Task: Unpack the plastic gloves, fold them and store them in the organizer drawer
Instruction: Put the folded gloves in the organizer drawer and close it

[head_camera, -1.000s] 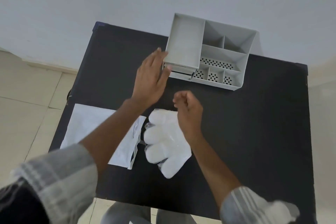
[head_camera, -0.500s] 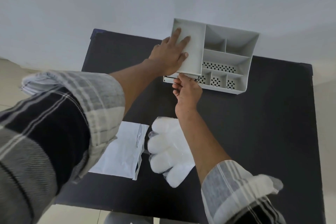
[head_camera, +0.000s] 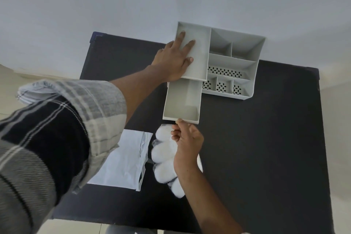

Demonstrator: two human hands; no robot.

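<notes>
A grey organizer (head_camera: pixel 247 51) stands at the back of the black table (head_camera: pixel 266 148). Its drawer (head_camera: pixel 182 100) is pulled out toward me and is empty. My left hand (head_camera: pixel 176 59) lies flat, fingers spread, on the organizer's left top compartment. My right hand (head_camera: pixel 187 141) pinches the drawer's front edge. The stack of clear plastic gloves (head_camera: pixel 163 157) lies flat on the table just in front of the drawer, partly under my right hand and wrist.
The white glove packet (head_camera: pixel 123 159) lies opened on the table left of the gloves, partly under my left sleeve. A pale wall rises behind the table. Tiled floor shows at the left and right edges.
My left hand settled on the organizer's top. My right hand took the drawer front and pulled the drawer out toward me. The gloves and packet stayed put.
</notes>
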